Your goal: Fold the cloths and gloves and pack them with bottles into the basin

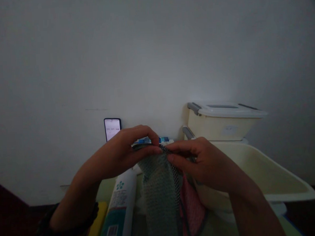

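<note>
A grey-green cloth [159, 199] with a black-and-white patterned edging hangs down in front of me in the head view. My left hand [138, 147] pinches its top edge between thumb and fingers. Close beside it, my right hand [191, 156] is closed on the same edge, fingertips almost meeting those of the left. A pink cloth [191, 207] with a dark border shows behind the hanging cloth, partly covered by it. Below my left forearm stands a white bottle [121, 208] with a green label and a barcode.
A phone [112, 128] showing a timer leans against the wall [149, 62]. At the right are a lidded cream storage box [218, 125] and an open cream bin [271, 172]. Something yellow [98, 221] lies left of the bottle. Blue-and-white packaging [145, 140] is partly hidden behind my hands.
</note>
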`<action>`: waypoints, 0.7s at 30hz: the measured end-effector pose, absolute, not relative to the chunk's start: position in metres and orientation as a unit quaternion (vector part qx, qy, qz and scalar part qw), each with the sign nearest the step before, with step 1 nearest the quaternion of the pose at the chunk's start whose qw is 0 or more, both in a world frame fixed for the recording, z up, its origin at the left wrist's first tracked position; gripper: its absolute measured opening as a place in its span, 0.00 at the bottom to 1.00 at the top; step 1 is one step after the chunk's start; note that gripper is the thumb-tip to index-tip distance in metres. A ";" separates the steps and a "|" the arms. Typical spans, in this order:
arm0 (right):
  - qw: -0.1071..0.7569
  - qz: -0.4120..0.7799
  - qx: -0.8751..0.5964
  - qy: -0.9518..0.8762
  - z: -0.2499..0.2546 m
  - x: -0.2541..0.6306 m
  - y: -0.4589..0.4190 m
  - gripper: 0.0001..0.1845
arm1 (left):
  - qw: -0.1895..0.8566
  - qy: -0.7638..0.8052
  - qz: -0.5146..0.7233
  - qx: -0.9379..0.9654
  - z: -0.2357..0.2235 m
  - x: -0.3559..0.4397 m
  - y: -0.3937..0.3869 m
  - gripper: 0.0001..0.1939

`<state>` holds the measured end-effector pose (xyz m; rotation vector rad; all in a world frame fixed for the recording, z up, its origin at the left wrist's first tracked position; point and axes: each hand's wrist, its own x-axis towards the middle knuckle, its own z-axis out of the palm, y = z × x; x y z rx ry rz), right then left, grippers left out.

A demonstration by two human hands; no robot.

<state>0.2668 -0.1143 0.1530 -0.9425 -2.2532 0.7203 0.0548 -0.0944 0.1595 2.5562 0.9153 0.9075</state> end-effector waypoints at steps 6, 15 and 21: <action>0.267 0.282 -0.365 -0.846 0.154 0.268 -0.115 0.14 | 0.115 0.327 0.298 0.889 0.160 0.056 -0.098 0.04; 0.262 0.288 -0.342 -0.856 0.155 0.269 -0.114 0.16 | 0.129 0.336 0.288 0.887 0.157 0.055 -0.096 0.07; 0.274 0.279 -0.357 -0.848 0.155 0.270 -0.115 0.17 | 0.126 0.337 0.294 0.886 0.158 0.058 -0.097 0.06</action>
